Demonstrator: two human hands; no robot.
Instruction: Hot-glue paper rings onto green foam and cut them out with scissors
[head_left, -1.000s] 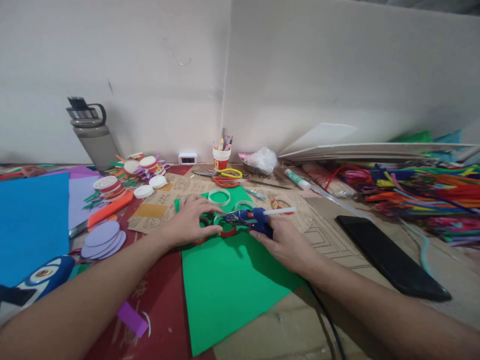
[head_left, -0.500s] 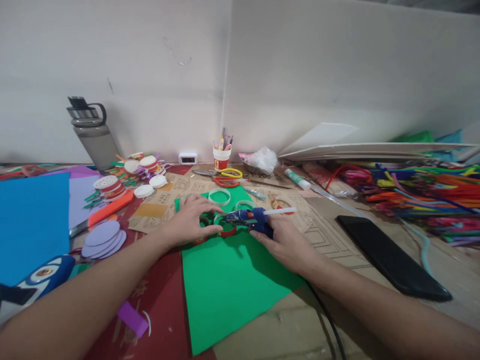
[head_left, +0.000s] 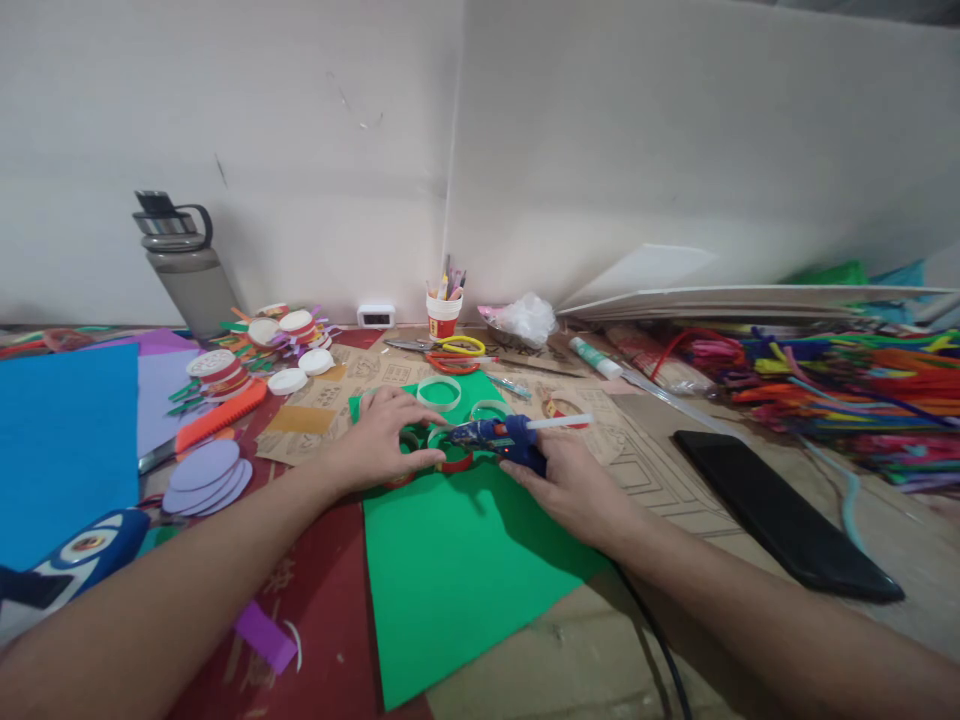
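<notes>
In my right hand (head_left: 574,480) is a blue glue gun (head_left: 517,440), with a white glue stick (head_left: 559,422) out of its back and its nozzle pointing left. The nozzle is over a red-and-white paper ring (head_left: 455,464) on a green sheet (head_left: 465,570). My left hand (head_left: 390,435) curves around another such ring (head_left: 409,440), thumb and index finger on either side; the palm hides part of it. Two more rings, a far one (head_left: 439,394) and a right one (head_left: 491,411), stand behind on the green sheet.
Lilac discs (head_left: 206,480), an orange cutter (head_left: 221,415) and a blue sheet (head_left: 67,440) lie left. Behind are scissors (head_left: 461,347) and a pen cup (head_left: 445,315). A black phone (head_left: 787,515) and pipe cleaners (head_left: 862,390) lie right. The gun's cord (head_left: 652,630) runs toward me.
</notes>
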